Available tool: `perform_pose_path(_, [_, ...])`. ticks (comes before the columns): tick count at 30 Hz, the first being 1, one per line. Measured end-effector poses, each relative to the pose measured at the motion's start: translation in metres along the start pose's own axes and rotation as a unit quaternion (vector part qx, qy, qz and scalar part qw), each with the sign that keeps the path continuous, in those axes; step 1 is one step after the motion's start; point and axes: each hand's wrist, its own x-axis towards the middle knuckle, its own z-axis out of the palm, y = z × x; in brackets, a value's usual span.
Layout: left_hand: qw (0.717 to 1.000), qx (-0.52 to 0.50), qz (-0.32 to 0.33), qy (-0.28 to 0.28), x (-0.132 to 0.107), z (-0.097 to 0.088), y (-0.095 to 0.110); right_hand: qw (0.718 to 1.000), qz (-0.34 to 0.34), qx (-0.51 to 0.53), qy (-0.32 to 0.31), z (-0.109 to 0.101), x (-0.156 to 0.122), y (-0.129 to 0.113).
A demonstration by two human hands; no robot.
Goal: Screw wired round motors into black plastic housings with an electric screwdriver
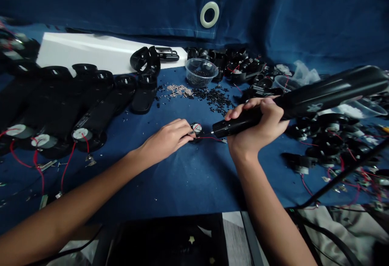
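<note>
My right hand (258, 126) is wrapped round the front of a long black electric screwdriver (306, 99), whose tip points left toward a small round black part (197, 130) with a white disc and red wires. My left hand (168, 138) lies on the blue cloth with its fingers pressed together on that part, holding it down. A red wire (209, 138) runs from the part toward the screwdriver tip.
Black housings with red wires (88, 116) lie in a row at the left. A clear cup of small screws (201, 71) stands behind, with loose silver screws (179, 90) and black bits (215, 95) spread near it. More black parts (328, 144) crowd the right side. A cable (340, 176) crosses the lower right.
</note>
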Motion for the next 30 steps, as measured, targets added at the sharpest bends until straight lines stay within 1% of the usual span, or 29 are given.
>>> perform_pose_path(6, [1.0,0.003,-0.005,0.006,0.0,0.001,0.001,0.999,-0.02,-0.011,-0.022,-0.001,-0.005,0.01])
perform_pose_path(11, [1.0,0.011,-0.003,0.002,0.001,0.0,0.003,0.999,-0.008,-0.03,-0.038,-0.003,-0.006,0.015])
perform_pose_path(20, [1.0,0.014,-0.004,0.005,0.001,0.001,0.003,0.998,-0.016,-0.023,-0.047,-0.004,-0.008,0.022])
perform_pose_path(26, [1.0,0.021,0.002,0.004,0.001,0.0,0.003,0.996,-0.041,-0.033,-0.069,-0.001,-0.01,0.022])
perform_pose_path(30, [1.0,0.02,0.0,0.0,0.001,-0.001,0.003,0.993,-0.027,-0.061,-0.098,0.004,-0.015,0.017])
